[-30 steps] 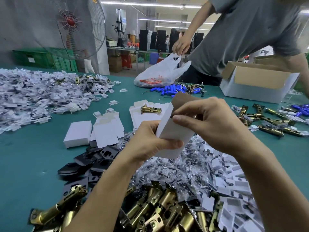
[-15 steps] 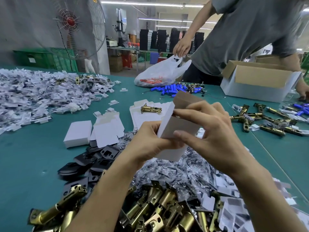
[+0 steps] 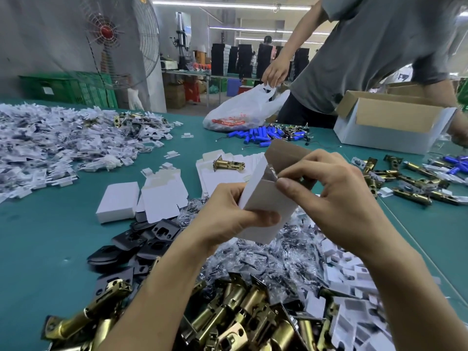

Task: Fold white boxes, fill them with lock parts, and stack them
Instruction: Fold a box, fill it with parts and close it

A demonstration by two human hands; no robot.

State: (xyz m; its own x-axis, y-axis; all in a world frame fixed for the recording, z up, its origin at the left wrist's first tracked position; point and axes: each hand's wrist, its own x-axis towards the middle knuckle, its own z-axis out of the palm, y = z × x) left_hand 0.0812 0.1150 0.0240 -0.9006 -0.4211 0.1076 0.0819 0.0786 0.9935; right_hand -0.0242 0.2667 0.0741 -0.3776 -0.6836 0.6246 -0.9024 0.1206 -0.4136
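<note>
**Bare hands, bare forearms**

The left hand (image 3: 228, 216) and right hand (image 3: 336, 198) are bare. The fingers (image 3: 266, 219) end in short, rounded nails. Behind the fingers, the left forearm (image 3: 152, 300) and right forearm (image 3: 405, 287) are bare along their visible length.

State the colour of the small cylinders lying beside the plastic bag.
The cylinders are blue, shown best in the head view.

On my screen the white box (image 3: 266, 198) reads as matt paperboard, white outside and raw brown inside its flap. The latches (image 3: 240, 312) heaped nearest me are polished brass-coloured metal, throwing glints. The black plates (image 3: 162, 231) look like metal with a dull satin coat. The crinkled clear plastic bags (image 3: 266, 259) shine. I take the teal counter (image 3: 50, 236) for a smooth, matt covering. The blue cylinders (image 3: 255, 135) wear glossy plastic sleeves.
</note>
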